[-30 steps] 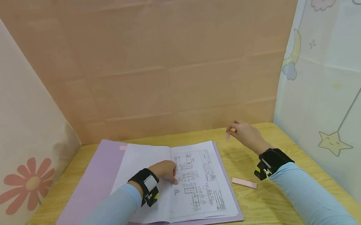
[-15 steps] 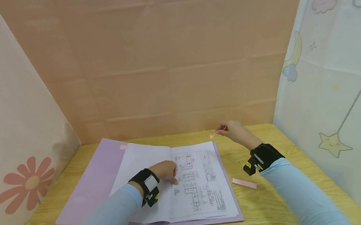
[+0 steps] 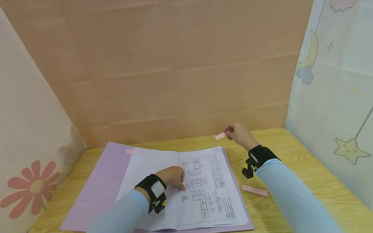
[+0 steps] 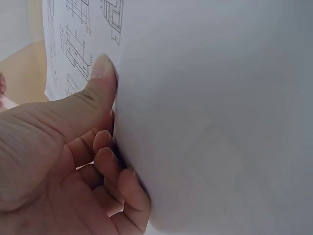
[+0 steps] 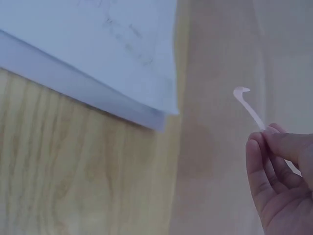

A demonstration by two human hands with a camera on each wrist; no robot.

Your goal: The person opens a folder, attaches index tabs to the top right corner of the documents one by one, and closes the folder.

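Note:
A lilac folder (image 3: 93,195) lies spread on the table, with white pages inside turned to a technical drawing (image 3: 210,189). My left hand (image 3: 173,178) presses on the pages near their crease, its thumb (image 4: 100,81) laid against the drawing sheet and its other fingers loosely bent. Beyond the folder's far right corner, my right hand (image 3: 240,135) pinches a pink sticky tab (image 3: 220,135) between thumb and fingertips, held above the table. In the right wrist view that tab (image 5: 250,110) sticks out from the fingertips, its free end bent over.
A pad of pink sticky tabs (image 3: 254,190) lies on the wooden table (image 3: 273,213), right of the folder. Another pink tab (image 3: 129,151) sits at the left page's upper edge. A brown wall covering (image 3: 169,77) stands behind, with patterned side walls.
My right hand has moved left toward the folder's far right corner with the pink sticky tab, which is now turned to show its flat face. My left hand stays in place.

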